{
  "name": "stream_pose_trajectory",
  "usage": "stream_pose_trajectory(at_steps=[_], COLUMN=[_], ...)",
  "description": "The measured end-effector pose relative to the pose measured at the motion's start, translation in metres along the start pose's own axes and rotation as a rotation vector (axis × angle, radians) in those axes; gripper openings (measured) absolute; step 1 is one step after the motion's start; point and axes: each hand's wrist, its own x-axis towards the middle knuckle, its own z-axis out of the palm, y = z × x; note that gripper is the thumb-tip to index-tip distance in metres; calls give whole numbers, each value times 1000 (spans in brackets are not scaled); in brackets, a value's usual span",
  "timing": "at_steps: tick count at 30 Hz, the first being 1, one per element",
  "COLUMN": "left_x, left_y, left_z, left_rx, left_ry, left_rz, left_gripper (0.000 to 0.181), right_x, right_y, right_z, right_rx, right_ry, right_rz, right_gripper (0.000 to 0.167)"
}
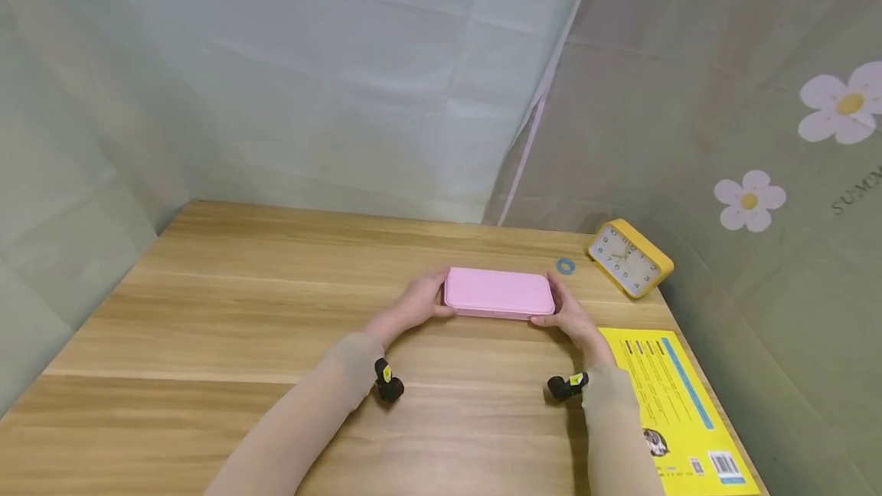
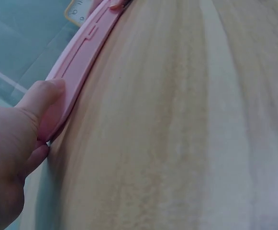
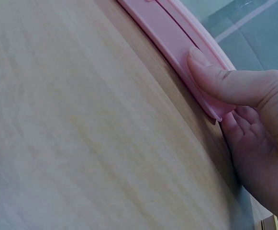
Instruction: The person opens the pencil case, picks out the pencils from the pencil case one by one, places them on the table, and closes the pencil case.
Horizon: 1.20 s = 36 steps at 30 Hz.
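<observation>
Pink case (image 1: pixel 499 291): closed, flat side up, long side across the person's view, over the wooden table (image 1: pixel 241 312). Whether its underside fully touches the wood, can't tell. Front wall has a long groove, plus a small raised tab seen in the left wrist view.

Left hand (image 1: pixel 419 301) grips the case's left end, thumb on the front wall, other fingers partly hidden round the end. Right hand (image 1: pixel 570 316) grips the case's right end the same way, thumb on the front wall, fingers behind. Both hands grasping, neither released.

Blue ring (image 1: pixel 560 265): on the table, just beyond the case's right end. Yellow clock (image 1: pixel 628 259): right of the case and a bit beyond it, tilted, dial facing the person. Yellow book (image 1: pixel 675 412): right of the case and nearer the person, barcode at its near end, partly covered by the right sleeve (image 1: pixel 620 427).

Left sleeve (image 1: pixel 310 412): nearer the person than the case, to its left. Small black cameras at both wrists, nearer than the case. Pale curtain (image 1: pixel 344 83) hangs beyond the case; flowered curtain (image 1: pixel 654 98) beyond it to the right, white blossoms with yellow centres.
</observation>
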Motion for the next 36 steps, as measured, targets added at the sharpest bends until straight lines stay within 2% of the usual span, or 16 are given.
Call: stream_pose_trajectory(at_steps=[8,15,23,29,36], left_x=[-1,-2,4,8,13], left_y=[4,5,4,4,9], left_z=[0,0,-6,-16,-28], left_rx=[7,2,40,51,102], left_ry=[13,42,33,23,5], left_rz=[-5,-2,5,41,125], left_gripper=[87,85,82,77,59], right_x=[-1,1,0,0,-2], right_y=[-4,-3,0,1,0], right_z=[1,-1,-1,-2,-3], right_rx=[-4,-49,-62,2,54], right_ry=[8,19,41,28,5], right_rz=[11,20,56,52,27], right_gripper=[108,108,109,109,109])
